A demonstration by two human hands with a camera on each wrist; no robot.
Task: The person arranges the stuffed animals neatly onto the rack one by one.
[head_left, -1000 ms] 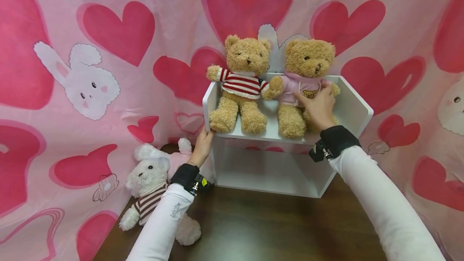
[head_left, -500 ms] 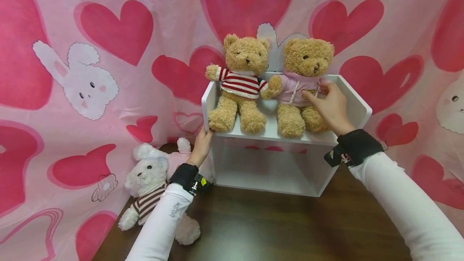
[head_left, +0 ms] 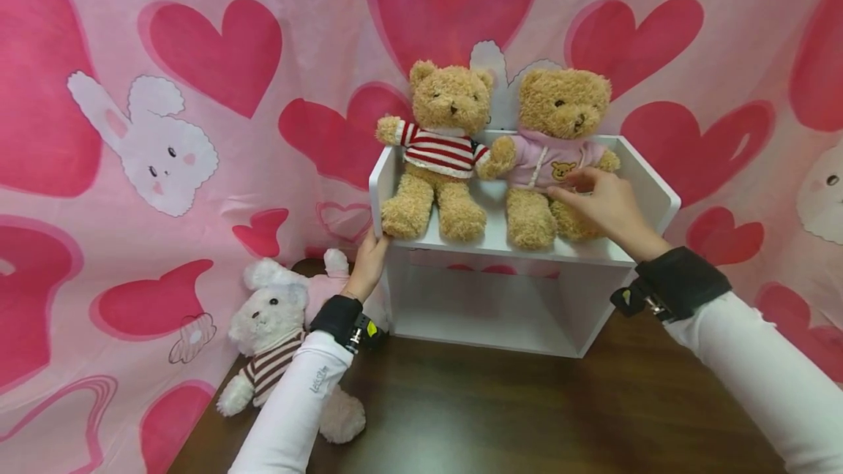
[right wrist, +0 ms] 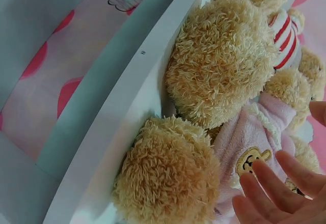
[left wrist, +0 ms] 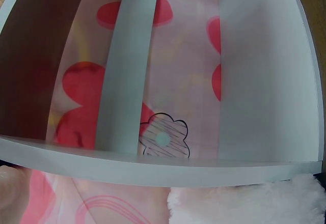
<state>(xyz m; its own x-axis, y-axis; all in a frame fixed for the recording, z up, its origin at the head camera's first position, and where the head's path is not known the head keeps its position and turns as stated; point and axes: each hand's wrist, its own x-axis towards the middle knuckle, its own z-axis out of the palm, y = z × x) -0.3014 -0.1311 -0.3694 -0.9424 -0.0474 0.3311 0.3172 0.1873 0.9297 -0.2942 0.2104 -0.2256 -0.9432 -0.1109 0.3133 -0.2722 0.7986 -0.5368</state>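
Note:
My left hand [head_left: 369, 263] rests against the left side panel of a white shelf unit [head_left: 487, 246], touching it just below the upper board. Its fingers are mostly hidden, and only a bit of the hand [left wrist: 12, 191] shows in the left wrist view. On that board sit two tan teddy bears. The left teddy bear [head_left: 451, 104] wears a red-and-white striped sweater; the right teddy bear [head_left: 563, 104] wears a pink hoodie [head_left: 540, 163]. My right hand [head_left: 609, 207] is in front of the hoodie bear's lower body, holding nothing. In the right wrist view its fingers [right wrist: 275, 183] are spread and loosely bent.
A white plush toy [head_left: 260, 320] in a brown-striped top leans at the left of the shelf, with a second plush toy [head_left: 323, 287] in pink behind it. The shelf stands on a dark wooden table [head_left: 461, 415]. A pink heart-print cloth [head_left: 316, 13] hangs behind.
My right hand has drawn back from the hoodie bear's chest, moving right and lower, uncovering the bear emblem and its arm. My left hand and both teddy bears stay in place.

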